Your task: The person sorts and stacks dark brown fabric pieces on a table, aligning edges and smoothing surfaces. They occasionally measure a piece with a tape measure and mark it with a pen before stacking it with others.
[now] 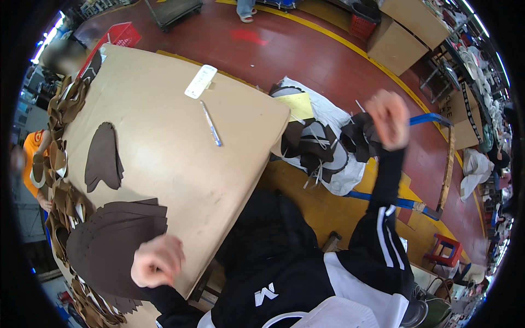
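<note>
My left hand (158,261), slightly blurred, is curled just over the near edge of a fanned stack of dark brown cut pieces (115,240) on the table. Out to the right, my right hand (389,119) is raised with its fingers bent inward, smeared by motion. Whatever either hand may pinch is too small or blurred to make out. Below and left of the right hand, bundles of dark pieces tied with pale strips (314,145) lie on white sacking (350,177). A smaller dark brown pile (104,158) rests farther up the table.
The tan table (164,131) carries a pen (210,124) and a white card (200,82). Brown curved parts (68,202) line its left edge, where a person in orange (34,145) stands. A blue-framed cart (445,164), a red stool (444,250) and cardboard boxes (399,46) are to the right.
</note>
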### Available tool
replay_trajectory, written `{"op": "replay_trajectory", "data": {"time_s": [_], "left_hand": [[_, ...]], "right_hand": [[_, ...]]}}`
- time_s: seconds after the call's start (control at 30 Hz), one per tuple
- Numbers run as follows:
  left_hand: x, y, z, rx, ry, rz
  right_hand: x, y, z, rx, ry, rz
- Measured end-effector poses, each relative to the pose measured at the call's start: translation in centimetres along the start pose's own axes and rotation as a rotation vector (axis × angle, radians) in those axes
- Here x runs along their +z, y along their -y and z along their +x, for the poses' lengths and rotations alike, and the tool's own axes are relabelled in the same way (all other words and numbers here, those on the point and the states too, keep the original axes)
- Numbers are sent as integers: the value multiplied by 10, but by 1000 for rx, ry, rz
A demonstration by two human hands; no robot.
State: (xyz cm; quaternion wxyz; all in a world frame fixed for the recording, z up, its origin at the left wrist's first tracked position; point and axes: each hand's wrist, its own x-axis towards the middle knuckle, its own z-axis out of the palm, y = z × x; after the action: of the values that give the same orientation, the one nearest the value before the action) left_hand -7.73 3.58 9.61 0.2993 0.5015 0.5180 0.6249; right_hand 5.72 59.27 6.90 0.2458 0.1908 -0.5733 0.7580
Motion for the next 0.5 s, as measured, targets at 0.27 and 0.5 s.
{"op": "replay_trajectory", "data": {"time_s": [0.27, 0.5], "left_hand": [[30, 69, 4, -695, -467, 11], [37, 77, -10, -738, -664, -16]], "right_hand": [[-161, -320, -306, 1046, -1783, 554], [-111, -397, -314, 815, -1884, 577]]}}
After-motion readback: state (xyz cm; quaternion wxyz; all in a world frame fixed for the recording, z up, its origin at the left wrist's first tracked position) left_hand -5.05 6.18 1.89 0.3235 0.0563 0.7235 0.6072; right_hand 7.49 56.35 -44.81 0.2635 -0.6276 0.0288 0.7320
